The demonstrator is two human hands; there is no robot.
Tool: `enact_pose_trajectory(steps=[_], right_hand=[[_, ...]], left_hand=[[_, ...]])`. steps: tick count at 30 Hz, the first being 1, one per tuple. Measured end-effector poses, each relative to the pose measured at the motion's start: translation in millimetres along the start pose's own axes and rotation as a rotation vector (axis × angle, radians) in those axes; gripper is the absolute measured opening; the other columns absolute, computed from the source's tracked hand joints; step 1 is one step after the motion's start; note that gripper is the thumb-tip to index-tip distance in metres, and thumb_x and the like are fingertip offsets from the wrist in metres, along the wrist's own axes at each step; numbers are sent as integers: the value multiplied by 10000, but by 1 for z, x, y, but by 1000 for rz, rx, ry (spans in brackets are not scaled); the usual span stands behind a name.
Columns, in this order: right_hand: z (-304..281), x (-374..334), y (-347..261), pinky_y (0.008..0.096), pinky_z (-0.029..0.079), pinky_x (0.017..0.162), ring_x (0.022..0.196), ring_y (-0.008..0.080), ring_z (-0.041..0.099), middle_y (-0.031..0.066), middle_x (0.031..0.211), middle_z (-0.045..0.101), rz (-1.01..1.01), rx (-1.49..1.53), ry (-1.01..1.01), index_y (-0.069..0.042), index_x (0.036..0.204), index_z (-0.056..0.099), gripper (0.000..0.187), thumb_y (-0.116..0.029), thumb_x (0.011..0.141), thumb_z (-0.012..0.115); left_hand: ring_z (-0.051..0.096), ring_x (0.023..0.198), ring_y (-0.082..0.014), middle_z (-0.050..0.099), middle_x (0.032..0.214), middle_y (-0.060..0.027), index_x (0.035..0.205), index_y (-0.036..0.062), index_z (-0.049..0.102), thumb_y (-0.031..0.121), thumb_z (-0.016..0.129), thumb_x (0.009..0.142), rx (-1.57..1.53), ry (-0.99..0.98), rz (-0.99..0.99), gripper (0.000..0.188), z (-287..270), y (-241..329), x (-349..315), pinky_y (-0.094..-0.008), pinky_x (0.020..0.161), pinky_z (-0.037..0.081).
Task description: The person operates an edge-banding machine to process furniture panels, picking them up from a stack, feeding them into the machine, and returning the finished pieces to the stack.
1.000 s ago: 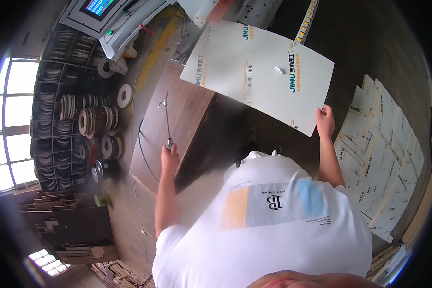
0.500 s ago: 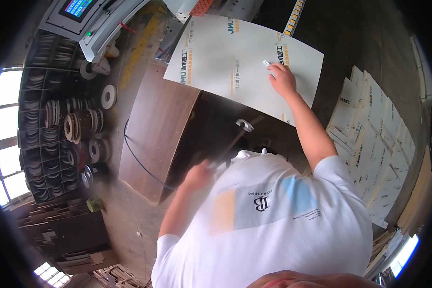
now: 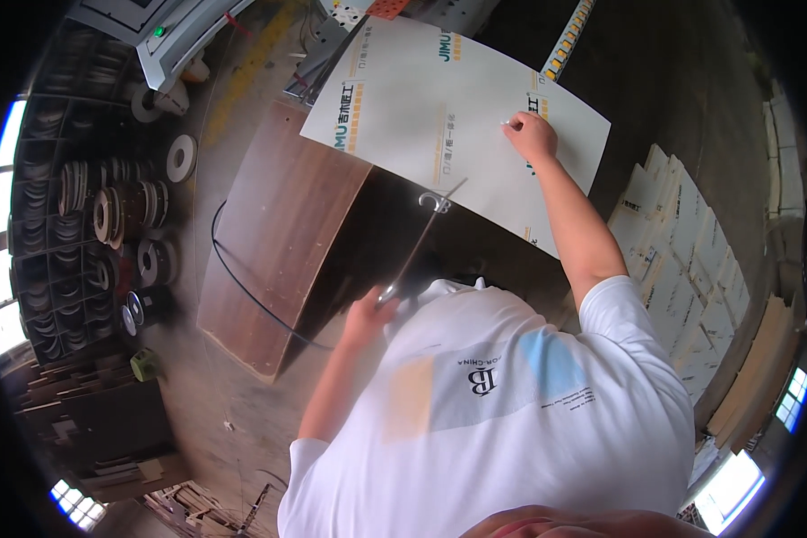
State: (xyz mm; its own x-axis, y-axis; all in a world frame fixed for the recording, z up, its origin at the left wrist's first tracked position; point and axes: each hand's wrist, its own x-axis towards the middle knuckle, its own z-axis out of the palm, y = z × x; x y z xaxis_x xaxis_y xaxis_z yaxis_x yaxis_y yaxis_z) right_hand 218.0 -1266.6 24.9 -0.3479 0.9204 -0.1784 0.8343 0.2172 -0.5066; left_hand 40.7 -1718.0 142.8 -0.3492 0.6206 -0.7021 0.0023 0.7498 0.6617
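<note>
A large white board with printed film lies in front of me, resting partly over a brown wooden work surface. My right hand is closed above the board's right part, on a small whitish piece mostly hidden by the fingers. Below the board's near edge, my left hand is wrapped round a long thin metal rod tool. A silver curved, hook-like piece sits toward the rod's far end, close to the board's edge. The tool's exact kind cannot be made out.
A black hose runs across the brown surface toward my left arm. Grey machine housing stands at upper left, a yellow-studded rail beyond the board. Racked edge-band rolls are at left; stacked white boards at right.
The rod tool in my left hand has swung up and forward, its curved end now by the board's edge. My right hand has closed more tightly. The whole view has shifted slightly.
</note>
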Motion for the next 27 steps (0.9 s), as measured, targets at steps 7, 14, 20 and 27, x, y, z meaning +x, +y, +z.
enact_pose_trajectory(steps=[7, 14, 20, 27], right_hand=[[0, 10, -3, 387, 537, 707, 832, 267, 662, 28, 915, 683, -93, -233, -65, -133, 800, 711, 156, -278, 831, 665], [10, 6, -4, 408, 533, 694, 811, 288, 648, 37, 928, 664, -182, -295, 12, -91, 775, 665, 164, -234, 832, 608], [6, -7, -6, 395, 551, 738, 877, 276, 672, 32, 989, 686, -225, -156, -27, -101, 838, 670, 142, -240, 842, 643], [10, -19, 6, 388, 548, 757, 887, 267, 676, 22, 1030, 691, -291, -109, 124, -98, 922, 716, 259, -333, 822, 757]], left_hand=[[647, 680, -96, 677, 751, -39, 1098, -28, 593, 162, 654, 985, 61, -1, 1, 229, -4, 1, 19, -258, 646, 517], [623, 760, -162, 710, 861, -95, 1183, 10, 621, 189, 655, 956, -34, 2, -87, 291, -14, 19, 26, -347, 752, 501], [662, 792, -159, 716, 872, -99, 1175, 7, 618, 235, 664, 965, -7, -35, -76, 313, -15, 2, 36, -338, 781, 519], [645, 673, -104, 675, 747, -38, 1083, -12, 572, 180, 626, 1008, -48, -17, 29, 212, -9, 5, 35, -263, 646, 513]])
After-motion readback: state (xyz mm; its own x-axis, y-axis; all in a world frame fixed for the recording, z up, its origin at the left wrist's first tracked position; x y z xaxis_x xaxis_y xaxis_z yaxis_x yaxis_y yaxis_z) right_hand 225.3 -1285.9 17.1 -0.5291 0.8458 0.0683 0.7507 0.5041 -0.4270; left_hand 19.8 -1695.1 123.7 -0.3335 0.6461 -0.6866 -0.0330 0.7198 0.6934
